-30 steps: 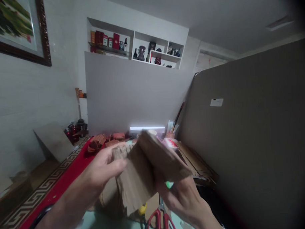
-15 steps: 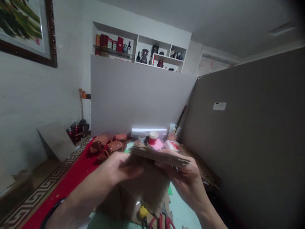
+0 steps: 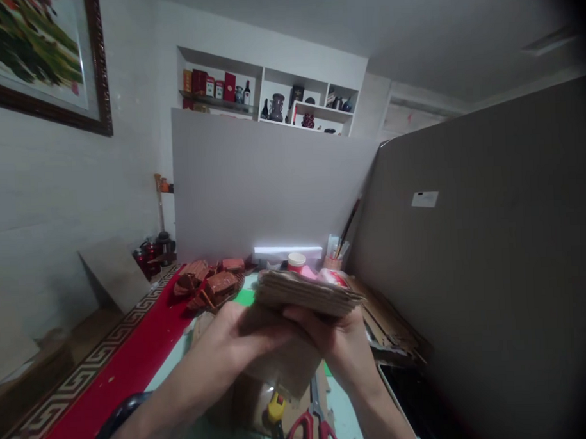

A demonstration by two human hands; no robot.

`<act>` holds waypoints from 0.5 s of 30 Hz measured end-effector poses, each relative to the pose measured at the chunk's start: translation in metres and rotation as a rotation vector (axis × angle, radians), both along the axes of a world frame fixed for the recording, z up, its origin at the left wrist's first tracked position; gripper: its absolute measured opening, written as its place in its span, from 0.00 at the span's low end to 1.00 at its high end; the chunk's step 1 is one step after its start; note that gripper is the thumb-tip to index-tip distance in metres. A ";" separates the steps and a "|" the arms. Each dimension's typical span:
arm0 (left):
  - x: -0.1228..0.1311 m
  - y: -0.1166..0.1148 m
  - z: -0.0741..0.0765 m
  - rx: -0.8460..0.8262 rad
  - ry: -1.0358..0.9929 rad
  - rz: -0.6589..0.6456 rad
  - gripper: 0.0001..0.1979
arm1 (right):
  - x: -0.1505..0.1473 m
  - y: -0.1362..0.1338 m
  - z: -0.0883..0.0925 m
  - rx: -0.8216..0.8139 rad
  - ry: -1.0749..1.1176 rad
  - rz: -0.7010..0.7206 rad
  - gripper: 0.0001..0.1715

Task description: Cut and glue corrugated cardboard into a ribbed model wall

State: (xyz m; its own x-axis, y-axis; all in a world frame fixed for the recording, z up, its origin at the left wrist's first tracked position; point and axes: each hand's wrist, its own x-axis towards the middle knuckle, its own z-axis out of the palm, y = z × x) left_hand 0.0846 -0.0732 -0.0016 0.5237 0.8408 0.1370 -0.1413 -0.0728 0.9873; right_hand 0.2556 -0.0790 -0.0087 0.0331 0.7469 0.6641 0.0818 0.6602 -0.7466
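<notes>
We hold a stack of brown cardboard pieces [image 3: 308, 292] up in the air above the bench [image 3: 134, 359], its edges toward us, and this stack is our landmark for everything else. Our left hand [image 3: 239, 340] wraps under its near left side with the fingers curled closed around it, and our right hand [image 3: 338, 336] closes on it from below right, so both hands grip it together. We judge the pieces to be gathered and roughly squared up, though the layers look slightly uneven at the right end, so some evening-up seems left; nothing shows where the stack belongs. Beneath the stack lies a larger cardboard sheet [image 3: 279, 373], and nearer us the red-handled scissors [image 3: 310, 430] rest beside a yellow-tipped tool [image 3: 275, 409]. Beyond the stack to the left sits a heap of reddish-brown blocks [image 3: 211, 283], and just behind it a red jar with a white lid [image 3: 296, 263].
</notes>
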 end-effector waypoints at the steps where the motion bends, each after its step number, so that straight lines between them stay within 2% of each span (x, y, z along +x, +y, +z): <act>1: 0.002 0.000 -0.001 -0.039 -0.020 -0.031 0.12 | 0.003 0.002 -0.001 0.003 0.040 -0.023 0.16; 3: 0.005 0.001 -0.003 -0.084 -0.044 -0.096 0.11 | 0.012 0.007 -0.003 0.011 0.126 -0.076 0.13; 6: 0.010 0.000 -0.004 -0.056 -0.033 -0.157 0.10 | 0.023 0.012 -0.002 0.011 0.209 -0.124 0.08; 15: 0.015 -0.005 -0.003 -0.021 0.124 -0.034 0.13 | 0.021 0.013 0.002 -0.029 0.248 -0.126 0.08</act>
State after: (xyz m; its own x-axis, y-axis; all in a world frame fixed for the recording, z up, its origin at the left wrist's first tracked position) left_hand 0.0995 -0.0784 -0.0044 0.5636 0.8244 0.0518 -0.0201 -0.0490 0.9986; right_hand 0.2766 -0.0661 -0.0070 0.2857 0.7455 0.6021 -0.0259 0.6341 -0.7728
